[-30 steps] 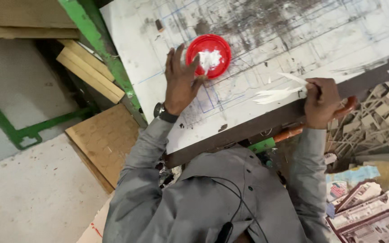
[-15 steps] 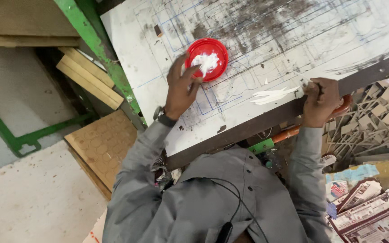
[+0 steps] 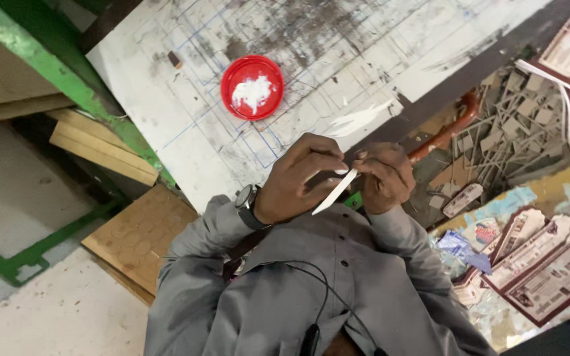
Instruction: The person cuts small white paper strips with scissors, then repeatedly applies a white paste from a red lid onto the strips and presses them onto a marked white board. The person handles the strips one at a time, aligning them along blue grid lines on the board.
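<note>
white strip pinched between both hands at the desk's edge

my left hand (image 3: 295, 181) and right hand (image 3: 384, 177) meet close to my chest, just over the near edge of the desk (image 3: 166, 125). both are closed in a pinch on a thin white strip (image 3: 333, 192). the fingers of my left hand curl over its upper part, and my right hand's fingertips grip it at the top end. the strip's long axis runs on a slant: its upper end points up and right toward my right hand, its free lower end points down and left toward my grey shirt (image 3: 311, 283). a watch (image 3: 246, 201) sits on my left wrist.

farther out on the scuffed white desk stands a red lid (image 3: 252, 87) holding a blob of white paste, well apart from my hands. more white strips (image 3: 357, 120) lie on the desk between the lid and my hands. to the right, past the desk's dark edge, lies a heap of card scraps (image 3: 509, 132) and printed cartons (image 3: 536, 264) on the floor.
</note>
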